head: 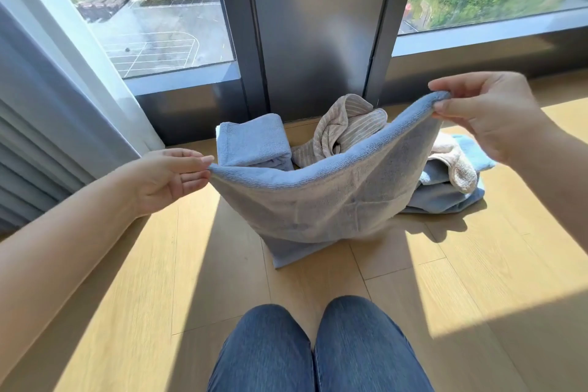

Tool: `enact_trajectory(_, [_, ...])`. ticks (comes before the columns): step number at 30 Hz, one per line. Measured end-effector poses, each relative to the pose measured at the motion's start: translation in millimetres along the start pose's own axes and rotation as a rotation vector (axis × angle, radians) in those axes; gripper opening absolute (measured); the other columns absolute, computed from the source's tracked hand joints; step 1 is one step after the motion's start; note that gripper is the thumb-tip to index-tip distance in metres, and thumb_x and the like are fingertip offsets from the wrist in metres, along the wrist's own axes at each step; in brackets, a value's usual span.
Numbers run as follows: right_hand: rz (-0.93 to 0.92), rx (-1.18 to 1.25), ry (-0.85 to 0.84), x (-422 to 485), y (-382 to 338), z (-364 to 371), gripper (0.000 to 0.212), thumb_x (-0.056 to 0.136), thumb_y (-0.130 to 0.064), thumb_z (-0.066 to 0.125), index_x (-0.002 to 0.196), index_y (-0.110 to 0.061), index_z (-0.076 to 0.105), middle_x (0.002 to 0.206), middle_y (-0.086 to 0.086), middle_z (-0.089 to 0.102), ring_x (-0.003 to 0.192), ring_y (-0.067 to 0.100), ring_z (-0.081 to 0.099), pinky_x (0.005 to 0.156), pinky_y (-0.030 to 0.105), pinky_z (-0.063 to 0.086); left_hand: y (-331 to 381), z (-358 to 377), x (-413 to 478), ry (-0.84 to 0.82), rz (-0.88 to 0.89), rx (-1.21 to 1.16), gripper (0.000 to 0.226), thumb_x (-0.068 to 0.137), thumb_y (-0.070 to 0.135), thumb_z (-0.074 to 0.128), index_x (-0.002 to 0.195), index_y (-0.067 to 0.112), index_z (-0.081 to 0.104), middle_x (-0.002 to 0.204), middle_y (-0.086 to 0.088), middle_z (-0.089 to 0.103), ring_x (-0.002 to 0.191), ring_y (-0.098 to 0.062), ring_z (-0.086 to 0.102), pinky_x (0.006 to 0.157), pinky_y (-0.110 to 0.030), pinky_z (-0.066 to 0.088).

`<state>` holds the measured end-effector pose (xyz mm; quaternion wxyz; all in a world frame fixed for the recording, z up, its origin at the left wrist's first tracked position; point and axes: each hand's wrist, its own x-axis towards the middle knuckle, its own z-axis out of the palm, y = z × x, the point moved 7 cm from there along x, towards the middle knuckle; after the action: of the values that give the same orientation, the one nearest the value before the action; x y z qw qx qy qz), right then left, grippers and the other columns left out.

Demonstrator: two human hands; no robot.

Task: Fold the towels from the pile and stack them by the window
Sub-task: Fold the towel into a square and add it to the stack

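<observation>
I hold a light blue towel [321,204] up by its top edge, its lower end touching the wooden floor. My left hand [165,178] pinches the left corner and my right hand [483,111] pinches the right corner, which is higher. Behind it, a stack of folded blue towels [251,143] stands against the window frame. To the right lies the unfolded pile: a beige striped towel [346,127], a pale pink one [455,165] and blue ones [445,197].
The dark window frame [311,35] and glass panes rise straight ahead. A white curtain [63,73] hangs at the left. My knees in blue jeans [318,347] are at the bottom, on the sunlit wooden floor [159,264].
</observation>
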<state>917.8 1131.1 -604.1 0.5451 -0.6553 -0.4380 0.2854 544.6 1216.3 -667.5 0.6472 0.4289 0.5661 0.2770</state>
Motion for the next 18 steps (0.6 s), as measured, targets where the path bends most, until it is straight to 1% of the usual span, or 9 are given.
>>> enact_trajectory(2, [-0.023,-0.153,0.004,1,7,-4,0.034,0.079,0.010,0.061,0.110,-0.004,0.062,0.069,-0.003,0.066,0.058,0.000,0.063,0.069,0.011,0.054,12,-3,-4,0.002,0.042,0.203,0.012,0.080,-0.005,0.057,0.079,0.006,0.056,0.078,-0.010,0.058,0.069,-0.016,0.062,0.052,-0.016,0.055])
enact_trajectory(4, [-0.029,-0.218,0.003,2,13,-6,0.036,0.082,0.008,0.060,0.116,-0.003,0.058,0.082,0.005,0.063,0.055,-0.003,0.063,0.066,0.008,0.053,25,-9,-6,0.064,0.104,0.476,0.012,0.079,-0.005,0.060,0.080,0.007,0.061,0.082,-0.011,0.059,0.075,-0.019,0.058,0.056,-0.016,0.054])
enact_trajectory(6, [-0.054,-0.322,-0.001,2,19,-6,0.031,0.084,0.004,0.059,0.115,0.001,0.060,0.090,0.010,0.062,0.052,-0.006,0.061,0.062,0.004,0.051,37,-12,-5,0.130,0.183,0.697,0.008,0.081,0.002,0.062,0.086,0.007,0.066,0.081,-0.011,0.060,0.074,-0.019,0.058,0.065,-0.021,0.056])
enact_trajectory(8, [-0.074,-0.469,-0.016,2,23,-3,0.024,0.086,0.001,0.058,0.109,0.001,0.064,0.087,0.010,0.062,0.048,-0.007,0.058,0.058,0.000,0.046,48,-11,-3,0.177,0.281,0.889,0.014,0.085,0.008,0.061,0.097,0.006,0.068,0.078,-0.008,0.062,0.073,-0.019,0.059,0.070,-0.023,0.053])
enact_trajectory(11, [-0.143,-0.694,0.002,-2,17,2,0.016,0.087,-0.007,0.058,0.098,-0.002,0.069,0.083,0.015,0.066,0.055,0.011,0.060,0.060,0.003,0.042,63,-6,-5,0.224,0.422,1.149,0.015,0.087,0.009,0.059,0.099,0.008,0.069,0.071,0.000,0.058,0.073,-0.018,0.055,0.069,-0.024,0.040])
enact_trajectory(13, [-0.197,-0.758,0.029,-5,7,4,0.016,0.088,-0.009,0.057,0.096,0.000,0.068,0.086,0.020,0.065,0.070,0.027,0.061,0.061,0.015,0.042,71,-7,-7,0.262,0.471,1.248,0.014,0.082,0.010,0.065,0.095,0.007,0.070,0.074,-0.003,0.058,0.079,-0.021,0.053,0.073,-0.027,0.037])
enact_trajectory(14, [-0.219,-0.784,0.033,-7,1,4,0.017,0.089,-0.010,0.056,0.096,0.001,0.067,0.087,0.019,0.063,0.076,0.030,0.058,0.065,0.022,0.039,76,-8,-8,0.291,0.492,1.273,0.013,0.080,0.011,0.066,0.092,0.006,0.070,0.074,-0.004,0.057,0.078,-0.022,0.051,0.072,-0.027,0.036])
enact_trajectory(15, [-0.247,-0.815,0.035,-8,-4,4,0.018,0.089,-0.009,0.055,0.097,0.003,0.066,0.089,0.017,0.060,0.079,0.027,0.053,0.068,0.024,0.034,81,-10,-9,0.324,0.513,1.288,0.012,0.080,0.012,0.067,0.089,0.005,0.069,0.070,-0.005,0.056,0.077,-0.022,0.050,0.070,-0.026,0.034])
enact_trajectory(18, [-0.335,-0.851,0.029,-10,-17,4,0.018,0.090,-0.006,0.053,0.095,0.005,0.066,0.098,0.017,0.057,0.086,0.018,0.044,0.075,0.018,0.027,95,-17,-16,0.407,0.557,1.312,0.016,0.079,0.018,0.070,0.077,0.003,0.066,0.061,-0.007,0.056,0.064,-0.018,0.051,0.057,-0.024,0.031])
